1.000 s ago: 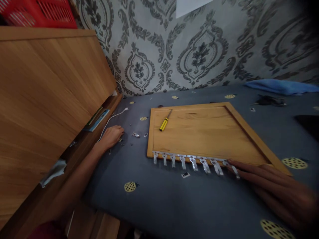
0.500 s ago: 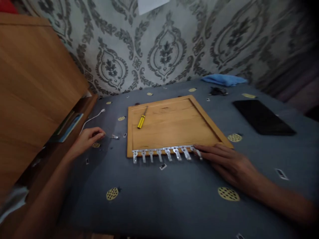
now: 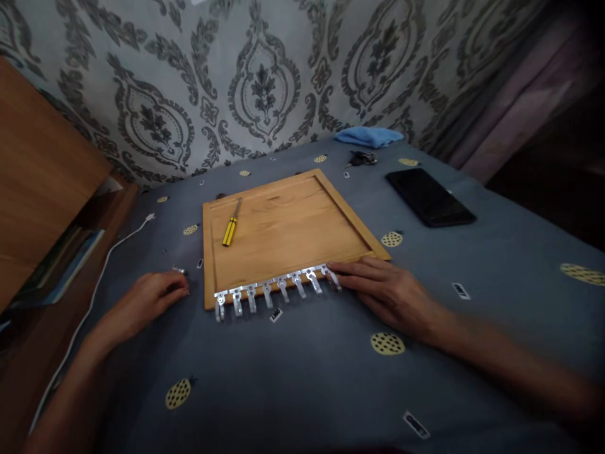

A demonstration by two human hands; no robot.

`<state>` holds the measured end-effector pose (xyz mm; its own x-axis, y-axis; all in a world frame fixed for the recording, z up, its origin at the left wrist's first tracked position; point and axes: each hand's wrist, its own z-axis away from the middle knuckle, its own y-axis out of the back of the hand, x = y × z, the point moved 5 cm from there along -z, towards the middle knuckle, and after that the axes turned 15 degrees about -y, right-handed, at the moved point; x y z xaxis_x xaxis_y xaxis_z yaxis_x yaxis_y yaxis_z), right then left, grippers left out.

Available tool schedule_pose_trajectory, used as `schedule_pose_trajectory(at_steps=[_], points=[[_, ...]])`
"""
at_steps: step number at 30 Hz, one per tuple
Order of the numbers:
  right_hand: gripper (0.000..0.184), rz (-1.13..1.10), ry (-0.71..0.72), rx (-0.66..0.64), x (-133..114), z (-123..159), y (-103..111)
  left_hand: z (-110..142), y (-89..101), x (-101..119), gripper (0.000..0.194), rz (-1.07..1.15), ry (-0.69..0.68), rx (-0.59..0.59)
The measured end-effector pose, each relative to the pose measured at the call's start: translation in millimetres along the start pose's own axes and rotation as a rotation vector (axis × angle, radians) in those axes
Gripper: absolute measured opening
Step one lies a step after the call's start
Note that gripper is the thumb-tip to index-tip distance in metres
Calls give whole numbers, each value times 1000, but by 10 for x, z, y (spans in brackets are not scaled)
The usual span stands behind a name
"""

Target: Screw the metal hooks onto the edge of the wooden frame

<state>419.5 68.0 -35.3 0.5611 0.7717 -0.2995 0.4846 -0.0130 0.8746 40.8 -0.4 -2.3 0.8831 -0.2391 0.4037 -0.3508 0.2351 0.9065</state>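
Note:
A wooden tray-like board (image 3: 293, 221) lies on a grey-blue cloth with pineapple prints. Several small metal brackets (image 3: 276, 289) line its near edge. My right hand (image 3: 387, 293) rests flat at the right end of that row, fingers stretched out and touching the last bracket. My left hand (image 3: 146, 299) lies on the cloth left of the board, fingers curled, close to a small metal piece (image 3: 179, 271); whether it holds anything is hidden. A yellow-handled screwdriver (image 3: 230, 228) lies on the board's far left part.
A black phone (image 3: 430, 197) lies right of the board, with a blue cloth (image 3: 368, 135) and a dark bunch of keys (image 3: 362, 157) near the patterned wall. A wooden cabinet (image 3: 42, 183) stands at the left, and a white cable (image 3: 108, 252) runs beside it. Small labels are scattered around.
The view has swung right and downward, so board and hands shifted left in the picture. My left hand drew back toward me along the cloth. My right hand stayed at the brackets' right end.

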Motion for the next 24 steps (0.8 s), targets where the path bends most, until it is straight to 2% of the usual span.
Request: schedule_pose_trajectory(at_steps=[5,10,17,24], points=[[30,1,21,19,-2,7,-4,-66,16,-44,32,54,4,-50],[28,4,65,64,2,5,-4,-45,43,-32,32,138,-2,-10],[28,1,74,76,-9,1,9,-92,3,149,32,232,-34,118],[28,6,60,63,-20,-9,22,-172,-61,273,29,183,-82,103]])
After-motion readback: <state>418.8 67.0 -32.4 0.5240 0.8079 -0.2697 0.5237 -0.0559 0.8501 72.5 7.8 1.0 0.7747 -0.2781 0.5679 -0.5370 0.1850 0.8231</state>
